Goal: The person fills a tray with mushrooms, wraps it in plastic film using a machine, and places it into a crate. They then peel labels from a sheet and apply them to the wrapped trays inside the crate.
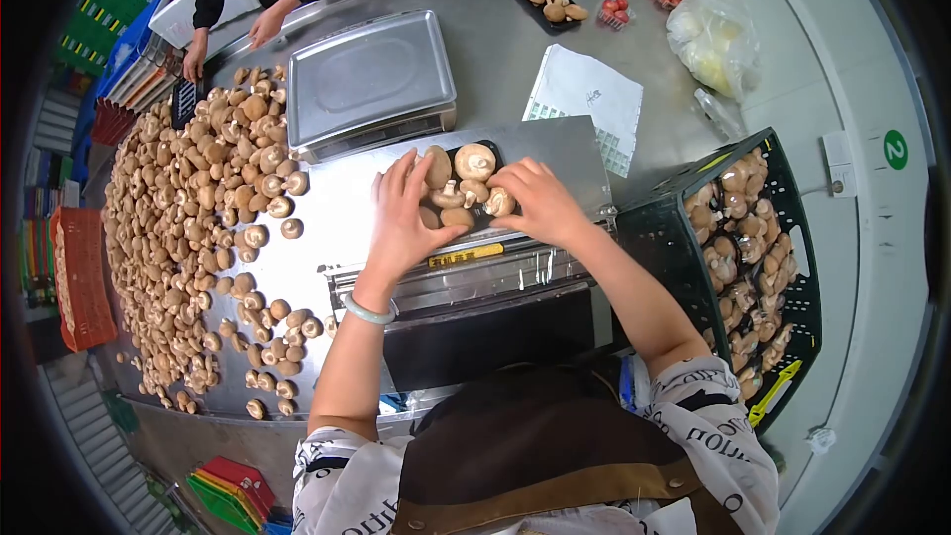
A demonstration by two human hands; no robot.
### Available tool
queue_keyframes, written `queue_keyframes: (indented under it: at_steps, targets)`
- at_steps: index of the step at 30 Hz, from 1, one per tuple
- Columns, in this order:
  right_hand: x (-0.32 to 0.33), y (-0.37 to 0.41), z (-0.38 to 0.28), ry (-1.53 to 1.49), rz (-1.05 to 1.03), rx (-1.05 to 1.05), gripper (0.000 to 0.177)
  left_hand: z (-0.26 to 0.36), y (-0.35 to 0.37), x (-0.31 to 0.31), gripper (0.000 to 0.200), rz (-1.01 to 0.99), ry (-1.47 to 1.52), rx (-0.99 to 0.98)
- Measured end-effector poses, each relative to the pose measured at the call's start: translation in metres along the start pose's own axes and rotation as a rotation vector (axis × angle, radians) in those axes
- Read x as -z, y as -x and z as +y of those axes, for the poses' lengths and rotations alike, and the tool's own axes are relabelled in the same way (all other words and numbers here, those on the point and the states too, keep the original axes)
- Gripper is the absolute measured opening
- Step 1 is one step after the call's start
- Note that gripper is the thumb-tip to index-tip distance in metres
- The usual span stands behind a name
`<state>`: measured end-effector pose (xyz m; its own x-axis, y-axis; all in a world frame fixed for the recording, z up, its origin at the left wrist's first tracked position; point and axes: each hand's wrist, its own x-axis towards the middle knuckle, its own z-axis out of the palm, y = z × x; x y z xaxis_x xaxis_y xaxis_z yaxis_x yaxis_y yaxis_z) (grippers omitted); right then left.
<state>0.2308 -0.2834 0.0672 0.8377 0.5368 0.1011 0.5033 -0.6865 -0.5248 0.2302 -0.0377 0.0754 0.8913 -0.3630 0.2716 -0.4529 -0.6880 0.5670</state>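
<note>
A black tray (486, 152) filled with brown mushrooms (475, 161) lies on the metal surface in front of me. My left hand (404, 216) is curved round the tray's left side, fingers spread along the mushrooms there and thumb near a mushroom at the front. On the right side, my right hand (540, 200) has its fingertips on the mushrooms at that edge. Both hands together enclose the tray's contents. Just below sits the wrapping machine's front edge with a yellow label (466, 257). The tray's sides are mostly hidden by hands and mushrooms.
A large mushroom pile (188, 228) covers the left. Behind are a scale (371, 74), paper (584, 94), a filled tray (550, 2) and a plastic bag (713, 40). A dark crate (810, 287) holds wrapped mushrooms at right. Another person's hands (267, 28) are at upper left.
</note>
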Motion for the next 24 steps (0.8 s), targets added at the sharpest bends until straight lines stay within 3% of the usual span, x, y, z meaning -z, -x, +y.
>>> queue_keyframes:
  at_steps: [1,4,10,15,18,22,24]
  targets:
    - [0.0,0.001,-0.006,-0.063,0.06,-0.07,0.054,-0.001,-0.001,-0.001,0.1,0.002,0.034,0.014]
    - [-0.009,0.003,-0.021,-0.158,0.283,-0.273,0.046,0.0,0.001,-0.003,0.098,0.016,0.087,0.028]
    - [-0.004,-0.011,-0.05,-0.001,0.518,-0.159,0.042,-0.002,0.001,-0.005,0.096,0.025,0.112,0.0]
    - [-0.016,-0.031,-0.049,0.048,0.258,0.092,0.041,-0.002,0.0,-0.004,0.093,0.022,0.113,-0.028]
    - [-0.009,-0.026,-0.048,-0.085,0.242,0.141,0.043,-0.003,0.001,-0.003,0.092,0.021,0.106,-0.046]
    - [0.0,-0.025,-0.028,-0.161,0.423,-0.017,0.044,-0.004,0.002,-0.005,0.094,-0.011,0.146,-0.049]
    - [-0.015,-0.021,-0.014,-0.154,0.346,-0.07,0.052,0.001,0.003,-0.008,0.095,-0.037,0.146,-0.044]
